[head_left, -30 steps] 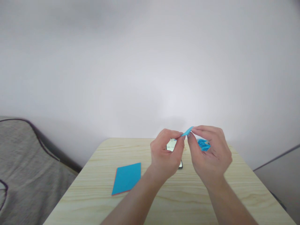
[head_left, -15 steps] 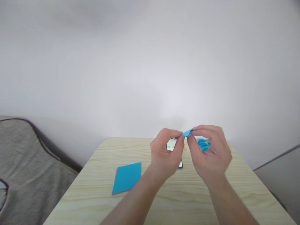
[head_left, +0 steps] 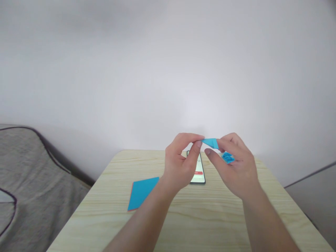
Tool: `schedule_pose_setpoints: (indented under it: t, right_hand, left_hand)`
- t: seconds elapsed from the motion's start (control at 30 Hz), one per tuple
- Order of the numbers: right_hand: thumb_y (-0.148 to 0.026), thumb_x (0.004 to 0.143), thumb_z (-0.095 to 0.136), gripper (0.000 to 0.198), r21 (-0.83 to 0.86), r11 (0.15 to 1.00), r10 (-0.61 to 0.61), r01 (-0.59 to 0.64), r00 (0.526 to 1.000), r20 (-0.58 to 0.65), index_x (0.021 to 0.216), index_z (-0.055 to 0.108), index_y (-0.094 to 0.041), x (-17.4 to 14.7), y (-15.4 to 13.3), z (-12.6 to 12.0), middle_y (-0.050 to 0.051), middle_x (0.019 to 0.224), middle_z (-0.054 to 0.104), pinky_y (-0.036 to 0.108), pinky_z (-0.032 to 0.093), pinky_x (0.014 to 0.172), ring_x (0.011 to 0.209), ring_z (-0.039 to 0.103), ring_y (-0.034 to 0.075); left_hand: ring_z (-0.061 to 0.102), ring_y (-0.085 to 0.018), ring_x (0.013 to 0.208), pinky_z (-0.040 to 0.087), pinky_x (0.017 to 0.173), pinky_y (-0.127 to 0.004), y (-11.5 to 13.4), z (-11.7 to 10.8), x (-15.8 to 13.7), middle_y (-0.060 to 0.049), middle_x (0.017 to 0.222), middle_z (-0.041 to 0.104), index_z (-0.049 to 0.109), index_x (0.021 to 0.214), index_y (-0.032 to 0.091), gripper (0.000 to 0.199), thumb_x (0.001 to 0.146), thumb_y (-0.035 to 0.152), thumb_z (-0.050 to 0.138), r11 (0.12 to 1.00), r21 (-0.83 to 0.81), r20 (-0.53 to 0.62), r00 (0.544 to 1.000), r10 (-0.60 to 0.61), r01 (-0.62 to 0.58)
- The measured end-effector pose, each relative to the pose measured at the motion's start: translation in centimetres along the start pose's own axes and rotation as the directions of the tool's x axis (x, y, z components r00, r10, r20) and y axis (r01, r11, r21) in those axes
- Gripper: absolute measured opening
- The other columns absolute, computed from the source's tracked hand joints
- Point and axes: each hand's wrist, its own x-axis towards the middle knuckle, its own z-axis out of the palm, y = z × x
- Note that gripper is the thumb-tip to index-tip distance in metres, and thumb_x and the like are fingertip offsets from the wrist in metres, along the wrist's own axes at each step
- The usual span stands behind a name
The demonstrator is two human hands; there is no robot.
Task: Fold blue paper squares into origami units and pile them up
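Observation:
A small folded piece of blue paper (head_left: 211,143) is held above the far part of the table. The thumb and fingers of my left hand (head_left: 182,159) pinch its pointed left end. At its wider right end, the fingertips of my right hand (head_left: 237,166) touch the paper or lie just beside it. My right thumb is spread away from those fingers, below the paper. Beyond the right palm shows some folded blue paper (head_left: 228,157) on the table, partly covered by the hand.
A stack of square blue paper (head_left: 143,191) with a reddish edge lies on the left of the wood-grain table (head_left: 207,217), partly under my left forearm. A phone (head_left: 198,177) with a lit screen lies between my hands. Behind is a pale wall (head_left: 168,77); grey fabric (head_left: 34,182) is at left.
Both hands have risen slightly. My right thumb has come off the folded blue paper, which now shows a broader face. More of the phone is visible.

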Motion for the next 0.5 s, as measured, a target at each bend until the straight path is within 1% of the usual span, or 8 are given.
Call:
schedule_pose_setpoints:
  t: [0.07, 0.13, 0.23, 0.33, 0.4, 0.43, 0.5]
  right_hand:
    - [-0.022, 0.092, 0.069, 0.006, 0.037, 0.999, 0.022, -0.024, 0.997, 0.069, 0.091, 0.073, -0.026, 0.03, -0.14, -0.09, -0.004, 0.073, 0.052, 0.029, 0.043, 0.058, 0.066, 0.053, 0.013]
    - [-0.023, 0.094, 0.067, 0.008, 0.078, 0.995, 0.047, -0.058, 0.989, 0.140, 0.086, 0.069, -0.025, 0.01, -0.30, -0.14, -0.005, 0.067, 0.053, 0.028, 0.043, 0.057, 0.062, 0.051, 0.013]
    - [-0.022, 0.095, 0.065, 0.007, 0.105, 0.991, 0.060, -0.084, 0.975, 0.213, 0.090, 0.068, -0.025, -0.10, -0.45, -0.16, -0.005, 0.071, 0.061, 0.028, 0.045, 0.059, 0.066, 0.056, 0.013]
    - [-0.020, 0.094, 0.065, 0.008, 0.105, 0.992, 0.038, -0.066, 0.967, 0.253, 0.089, 0.068, -0.025, -0.21, -0.43, -0.09, -0.005, 0.079, 0.067, 0.028, 0.047, 0.063, 0.073, 0.062, 0.014]
    - [-0.018, 0.093, 0.065, 0.008, 0.107, 0.993, 0.013, -0.045, 0.961, 0.276, 0.089, 0.067, -0.025, -0.24, -0.38, 0.08, -0.005, 0.081, 0.067, 0.028, 0.048, 0.066, 0.075, 0.063, 0.014]
    - [-0.017, 0.093, 0.065, 0.008, 0.108, 0.994, -0.001, -0.031, 0.960, 0.282, 0.092, 0.067, -0.025, -0.25, -0.33, 0.19, -0.005, 0.081, 0.067, 0.028, 0.048, 0.067, 0.075, 0.063, 0.014]
    - [-0.016, 0.092, 0.064, 0.016, 0.096, 0.995, -0.030, 0.003, 0.960, 0.278, 0.103, 0.066, -0.027, -0.28, -0.19, 0.45, -0.005, 0.082, 0.066, 0.029, 0.049, 0.071, 0.076, 0.063, 0.014]
  left_hand:
    - [0.069, -0.021, 0.101, 0.055, 0.090, -0.037, 0.05, -0.05, 0.13, -0.007, 0.106, 0.075, 0.077, 0.109, 0.024, 0.016, 0.097, 0.027, 0.066, 0.996, -0.065, -0.001, 0.998, -0.060, 0.060]
    - [0.069, -0.021, 0.102, 0.056, 0.089, -0.036, -0.01, 0.07, 0.25, -0.007, 0.106, 0.076, 0.077, 0.108, 0.025, 0.017, 0.097, 0.033, 0.067, 0.979, -0.148, -0.005, 0.990, -0.142, 0.140]
    - [0.070, -0.019, 0.095, 0.058, 0.083, -0.033, -0.33, 0.29, 0.47, -0.006, 0.099, 0.076, 0.078, 0.107, 0.024, 0.022, 0.091, 0.038, 0.075, 0.915, -0.323, -0.030, 0.964, -0.265, 0.242]
    - [0.069, -0.018, 0.088, 0.058, 0.082, -0.033, -0.74, 0.32, 0.65, -0.005, 0.096, 0.077, 0.079, 0.105, 0.024, 0.024, 0.086, 0.039, 0.079, 0.827, -0.467, 0.022, 0.939, -0.344, 0.314]
    - [0.069, -0.019, 0.093, 0.057, 0.085, -0.035, -0.89, 0.25, 0.71, -0.006, 0.099, 0.078, 0.080, 0.102, 0.025, 0.021, 0.088, 0.040, 0.077, 0.787, -0.501, 0.074, 0.924, -0.376, 0.360]
    - [0.069, -0.020, 0.096, 0.057, 0.087, -0.036, -0.91, 0.20, 0.73, -0.006, 0.103, 0.078, 0.081, 0.102, 0.025, 0.021, 0.089, 0.041, 0.076, 0.777, -0.502, 0.092, 0.917, -0.389, 0.380]
    - [0.069, -0.021, 0.100, 0.057, 0.088, -0.037, -0.84, 0.09, 0.80, -0.007, 0.108, 0.078, 0.081, 0.105, 0.026, 0.024, 0.092, 0.044, 0.071, 0.769, -0.489, 0.122, 0.905, -0.407, 0.412]
